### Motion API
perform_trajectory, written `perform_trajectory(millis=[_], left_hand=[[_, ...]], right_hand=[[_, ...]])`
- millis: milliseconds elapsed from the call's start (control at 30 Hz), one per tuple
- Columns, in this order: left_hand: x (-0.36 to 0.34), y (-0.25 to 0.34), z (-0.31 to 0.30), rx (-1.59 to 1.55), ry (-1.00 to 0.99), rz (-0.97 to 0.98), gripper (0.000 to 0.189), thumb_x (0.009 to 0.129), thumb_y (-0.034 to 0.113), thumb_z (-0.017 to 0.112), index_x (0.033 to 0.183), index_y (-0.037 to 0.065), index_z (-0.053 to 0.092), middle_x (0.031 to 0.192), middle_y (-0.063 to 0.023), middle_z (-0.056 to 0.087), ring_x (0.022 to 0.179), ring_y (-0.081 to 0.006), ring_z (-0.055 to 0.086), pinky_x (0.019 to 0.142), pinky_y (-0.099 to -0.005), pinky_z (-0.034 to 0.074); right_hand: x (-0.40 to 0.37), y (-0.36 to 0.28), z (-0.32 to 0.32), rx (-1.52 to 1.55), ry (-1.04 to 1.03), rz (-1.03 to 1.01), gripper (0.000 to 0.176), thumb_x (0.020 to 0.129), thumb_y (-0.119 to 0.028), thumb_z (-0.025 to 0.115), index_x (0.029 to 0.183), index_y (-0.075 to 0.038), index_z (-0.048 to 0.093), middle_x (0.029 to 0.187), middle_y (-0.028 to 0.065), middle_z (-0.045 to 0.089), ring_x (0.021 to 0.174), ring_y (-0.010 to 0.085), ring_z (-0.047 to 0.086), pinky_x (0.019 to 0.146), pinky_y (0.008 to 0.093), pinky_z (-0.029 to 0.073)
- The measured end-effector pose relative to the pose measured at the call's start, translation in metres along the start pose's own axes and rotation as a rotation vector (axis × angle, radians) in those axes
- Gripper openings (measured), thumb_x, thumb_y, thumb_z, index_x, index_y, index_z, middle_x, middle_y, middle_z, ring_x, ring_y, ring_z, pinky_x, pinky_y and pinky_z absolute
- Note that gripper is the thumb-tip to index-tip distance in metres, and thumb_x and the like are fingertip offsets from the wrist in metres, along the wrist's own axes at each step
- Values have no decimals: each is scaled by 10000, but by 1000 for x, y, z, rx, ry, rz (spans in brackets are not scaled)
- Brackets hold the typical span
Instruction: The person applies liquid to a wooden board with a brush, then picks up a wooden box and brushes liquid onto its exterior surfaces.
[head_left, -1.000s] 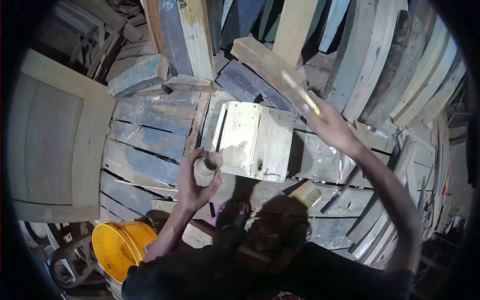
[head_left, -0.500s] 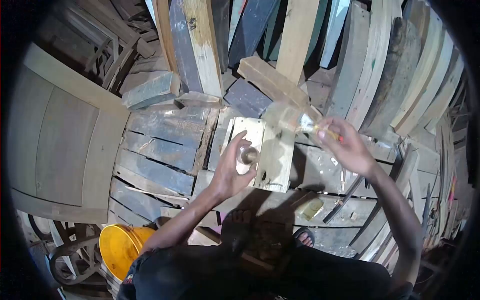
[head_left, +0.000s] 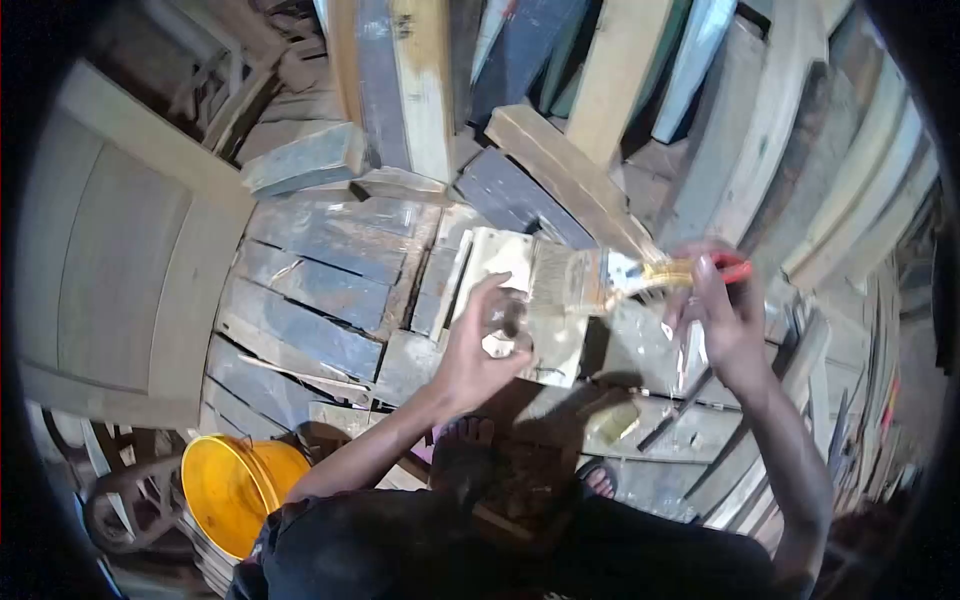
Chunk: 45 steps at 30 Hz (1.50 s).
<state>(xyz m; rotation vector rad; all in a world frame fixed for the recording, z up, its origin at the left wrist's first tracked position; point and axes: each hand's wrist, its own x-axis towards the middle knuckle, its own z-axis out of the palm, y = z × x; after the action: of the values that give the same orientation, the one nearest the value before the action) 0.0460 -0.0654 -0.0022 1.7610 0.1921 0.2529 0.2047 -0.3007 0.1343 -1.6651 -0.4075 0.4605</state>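
My right hand (head_left: 722, 312) grips a wide paintbrush (head_left: 664, 272) by its yellow, red-ended handle. The brush points left, its pale bristles blurred over a light wooden board (head_left: 557, 348). My left hand (head_left: 474, 348) curls around a small round container (head_left: 506, 314), seen from above. It looks like a clear cup or jar, and its contents are too blurred to tell. That hand is over the left side of the board, just left of the bristles.
Behind the board, a wood block (head_left: 560, 170) and a dark block (head_left: 512, 190) lie before leaning planks (head_left: 615, 80). At left are a panelled door (head_left: 120, 260) and a yellow bucket (head_left: 222, 490). Slats (head_left: 310, 285) with gaps form the floor. Loose wood strips lie at right.
My right hand with the paintbrush has moved slightly right and down in view, and the brush lies more level. My left hand still holds the container. The whole view has shifted a little.
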Motion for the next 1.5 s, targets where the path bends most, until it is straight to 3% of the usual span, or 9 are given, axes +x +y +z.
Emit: perform_trajectory(millis=[167, 400, 500, 667, 967, 1267, 1367, 1400, 1500], left_hand=[[-4, -3, -2, 73, 61, 49, 826, 845, 50, 795, 1555, 37, 374, 1336, -246, 638, 1268, -353, 652, 1080, -432, 509], [-11, -15, 8, -289, -73, -179, 681, 839, 20, 767, 1449, -5, 465, 1271, -97, 658, 1161, -127, 609, 1017, -323, 513], [-17, -21, 17, -391, 35, -169, 659, 851, 21, 758, 1442, -3, 468, 1275, -102, 640, 1175, -145, 608, 1040, -330, 497], [-7, -8, 5, -223, -118, -168, 639, 898, 54, 746, 1442, -12, 419, 1303, -138, 604, 1244, -184, 580, 1075, -339, 469], [-10, -10, 2, -229, -176, -178, 484, 871, 76, 815, 1279, -13, 569, 1153, -98, 678, 1072, -157, 648, 963, -331, 540], [-20, -12, -1, -207, -252, -131, 471, 835, -24, 783, 1259, -11, 578, 1166, -83, 674, 1092, -125, 647, 935, -323, 565], [-23, 2, -3, -209, -270, -236, 428, 821, 1, 786, 1208, -17, 604, 1096, -81, 682, 1068, -127, 642, 969, -306, 529], [-20, -3, -2, -239, -338, -109, 447, 812, 15, 791, 1216, -18, 603, 1101, -76, 669, 1066, -123, 642, 967, -295, 528], [-20, -3, -3, -298, -474, -89, 472, 803, 63, 806, 1225, -18, 612, 1120, -78, 675, 1066, -130, 634, 982, -308, 519]], right_hand=[[-7, -2, 3, -125, -117, 36, 454, 1128, -335, 540, 1372, 39, 620, 975, 168, 752, 710, 170, 733, 609, 268, 562], [-11, -6, -1, -153, -373, 14, 356, 1061, -148, 600, 1355, 45, 651, 1108, 158, 764, 855, 143, 722, 743, 290, 584], [-10, 2, 0, -169, -387, 9, 333, 1047, -99, 612, 1346, 40, 663, 1100, 151, 769, 872, 138, 715, 757, 293, 586], [-8, 0, -3, -272, -465, 19, 297, 1040, -88, 632, 1304, 36, 691, 1078, 157, 776, 878, 155, 751, 779, 311, 603], [1, -11, 4, -446, -619, -227, 272, 990, -98, 715, 1251, -25, 737, 1089, 144, 785, 1010, 222, 767, 900, 368, 585], [-2, -27, 14, -519, -624, -240, 270, 1000, -159, 703, 1240, -43, 748, 975, 127, 796, 896, 239, 789, 841, 376, 602], [3, -31, 15, -518, -786, -267, 263, 997, -165, 706, 1229, -48, 743, 965, 118, 795, 878, 231, 790, 820, 375, 609], [2, -31, 15, -457, -835, -164, 261, 942, -109, 758, 1191, -35, 772, 1026, 135, 795, 923, 260, 777, 838, 371, 593], [8, -41, 12, -473, -904, -284, 249, 983, -171, 726, 1216, -85, 734, 1027, 112, 786, 850, 233, 780, 793, 396, 606]])
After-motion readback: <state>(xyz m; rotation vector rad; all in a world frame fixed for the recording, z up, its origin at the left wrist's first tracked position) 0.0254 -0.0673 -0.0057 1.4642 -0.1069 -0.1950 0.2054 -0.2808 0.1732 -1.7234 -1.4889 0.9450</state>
